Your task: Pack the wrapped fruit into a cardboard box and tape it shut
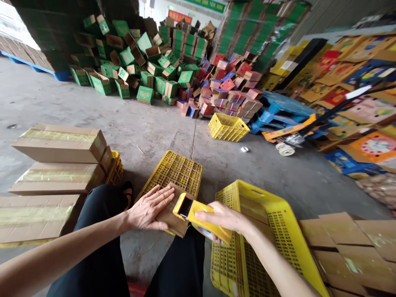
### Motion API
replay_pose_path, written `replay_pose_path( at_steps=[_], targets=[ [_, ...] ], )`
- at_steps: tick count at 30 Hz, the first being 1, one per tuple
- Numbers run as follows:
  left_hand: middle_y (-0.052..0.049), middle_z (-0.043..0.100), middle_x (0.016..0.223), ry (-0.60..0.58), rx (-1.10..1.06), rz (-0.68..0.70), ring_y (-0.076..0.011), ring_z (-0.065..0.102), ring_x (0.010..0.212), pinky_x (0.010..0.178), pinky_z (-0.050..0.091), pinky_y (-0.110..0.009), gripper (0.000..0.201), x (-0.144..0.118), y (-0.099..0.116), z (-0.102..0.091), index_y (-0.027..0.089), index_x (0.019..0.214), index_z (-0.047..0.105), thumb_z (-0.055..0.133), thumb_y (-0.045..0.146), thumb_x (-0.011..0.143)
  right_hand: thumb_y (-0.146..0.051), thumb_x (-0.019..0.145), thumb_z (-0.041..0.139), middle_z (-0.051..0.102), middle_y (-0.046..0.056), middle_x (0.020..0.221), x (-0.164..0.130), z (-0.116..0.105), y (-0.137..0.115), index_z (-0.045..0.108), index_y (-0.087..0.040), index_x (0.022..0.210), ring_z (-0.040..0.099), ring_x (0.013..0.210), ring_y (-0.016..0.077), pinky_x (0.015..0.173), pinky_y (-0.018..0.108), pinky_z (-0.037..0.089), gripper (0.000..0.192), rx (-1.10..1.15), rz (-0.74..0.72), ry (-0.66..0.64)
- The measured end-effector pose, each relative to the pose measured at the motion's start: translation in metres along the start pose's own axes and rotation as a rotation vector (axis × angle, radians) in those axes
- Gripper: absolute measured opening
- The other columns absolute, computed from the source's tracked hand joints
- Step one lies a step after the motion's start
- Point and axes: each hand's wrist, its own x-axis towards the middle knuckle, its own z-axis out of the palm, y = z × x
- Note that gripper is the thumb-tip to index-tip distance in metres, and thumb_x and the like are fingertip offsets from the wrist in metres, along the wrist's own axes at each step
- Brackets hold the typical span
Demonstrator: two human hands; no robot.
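Observation:
My left hand [151, 208] lies flat with its fingers stretched out on a small brown cardboard box [175, 220]. The box rests on an upturned yellow plastic crate [182, 171] in front of my knees. In my right hand [221, 218] is a yellow tape dispenser [201, 212], with a roll of tape partly visible below the fingers. The dispenser's head is over the right end of the box; whether tape is stuck there I cannot tell. My left fingers are close to the dispenser's head but apart from it.
Taped cartons [58, 144] are stacked at the left. At my right stands a yellow crate [281, 206] holding cardboard, beside several flat-topped boxes [355, 251]. Farther off are a small yellow crate [227, 128], a pallet jack [291, 138], blue pallets [278, 107] and heaped green boxes [145, 93].

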Motion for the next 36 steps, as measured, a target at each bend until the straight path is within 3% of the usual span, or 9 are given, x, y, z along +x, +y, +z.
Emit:
replay_pose_path(
  at_steps=[6, 10, 16, 22, 29, 36],
  targets=[
    [-0.02, 0.034, 0.174, 0.002, 0.018, 0.012, -0.0402, 0.034, 0.16, 0.132, 0.02, -0.061, 0.11, 0.002, 0.001, -0.01, 0.023, 0.175, -0.003, 0.044, 0.084, 0.096, -0.079, 0.08, 0.073, 0.072, 0.004, 0.061, 0.006, 0.003, 0.007, 0.066, -0.019, 0.086, 0.072, 0.055, 0.0205, 0.055, 0.026, 0.059, 0.061, 0.041, 0.002, 0.006],
    [-0.023, 0.032, 0.174, -0.04, 0.05, 0.047, -0.0425, 0.03, 0.162, 0.133, 0.018, -0.061, 0.119, 0.009, 0.017, -0.019, 0.016, 0.174, -0.002, 0.047, 0.088, 0.092, -0.078, 0.083, 0.071, 0.073, 0.004, 0.062, 0.006, 0.008, 0.007, 0.065, -0.018, 0.087, 0.072, 0.054, 0.0201, 0.052, 0.025, 0.057, 0.06, 0.044, -0.009, 0.028],
    [-0.025, 0.026, 0.176, -0.066, 0.026, 0.039, -0.0416, 0.029, 0.162, 0.132, 0.028, -0.053, 0.128, 0.015, 0.037, -0.004, 0.011, 0.172, -0.012, 0.048, 0.089, 0.09, -0.073, 0.087, 0.07, 0.074, 0.004, 0.062, 0.002, 0.015, 0.012, 0.065, -0.018, 0.089, 0.072, 0.052, 0.0196, 0.049, 0.024, 0.057, 0.055, 0.045, -0.008, 0.044],
    [-0.021, 0.025, 0.177, -0.106, 0.045, 0.038, -0.0407, 0.028, 0.163, 0.133, 0.026, -0.053, 0.122, 0.014, 0.031, -0.004, 0.014, 0.173, -0.008, 0.047, 0.087, 0.092, -0.08, 0.085, 0.068, 0.076, 0.005, 0.066, 0.003, 0.016, 0.022, 0.063, -0.019, 0.096, 0.074, 0.057, 0.021, 0.051, 0.024, 0.057, 0.062, 0.08, -0.03, 0.046],
    [-0.023, 0.027, 0.176, -0.096, 0.076, 0.051, -0.0404, 0.03, 0.162, 0.132, 0.026, -0.053, 0.123, 0.015, 0.024, -0.004, 0.015, 0.173, -0.012, 0.049, 0.086, 0.092, -0.07, 0.085, 0.074, 0.073, 0.006, 0.066, -0.02, 0.004, 0.042, 0.065, -0.018, 0.094, 0.074, 0.058, 0.0212, 0.053, 0.025, 0.057, 0.053, 0.133, 0.064, 0.069],
    [-0.022, 0.018, 0.178, -0.129, 0.094, 0.056, -0.0433, 0.028, 0.162, 0.131, 0.029, -0.055, 0.119, 0.01, 0.027, -0.007, 0.021, 0.175, 0.005, 0.052, 0.088, 0.089, -0.07, 0.084, 0.074, 0.072, 0.003, 0.065, -0.02, 0.013, 0.051, 0.062, -0.02, 0.093, 0.073, 0.056, 0.0198, 0.053, 0.025, 0.058, 0.053, 0.121, 0.072, 0.11]
  ],
)
